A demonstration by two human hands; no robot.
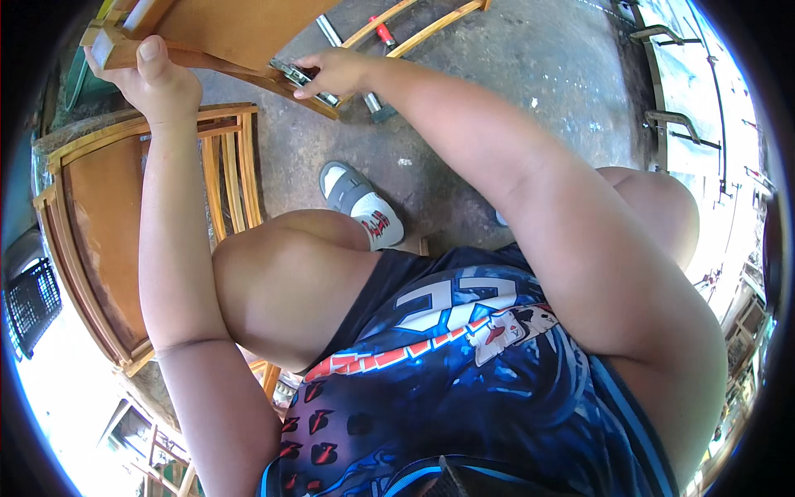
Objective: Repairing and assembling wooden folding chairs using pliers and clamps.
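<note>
A brown wooden panel (236, 33) with a framed edge is raised at the top left of the head view. My left hand (161, 83) is closed round its corner, thumb over the rail and fingers underneath. My right hand (335, 73) is closed at the panel's near rail, its fingers on a silvery metal clamp-like tool (291, 72). The tool lies along the rail; its exact kind is unclear, as my fingers hide part of it.
A second wooden frame with a brown panel (108, 240) stands at my left. Curved wooden slats (439, 29) and a red-handled tool (382, 31) lie on the concrete floor (530, 58) ahead. Metal clamps (675, 124) hang at the right. A dark plastic crate (33, 302) is far left.
</note>
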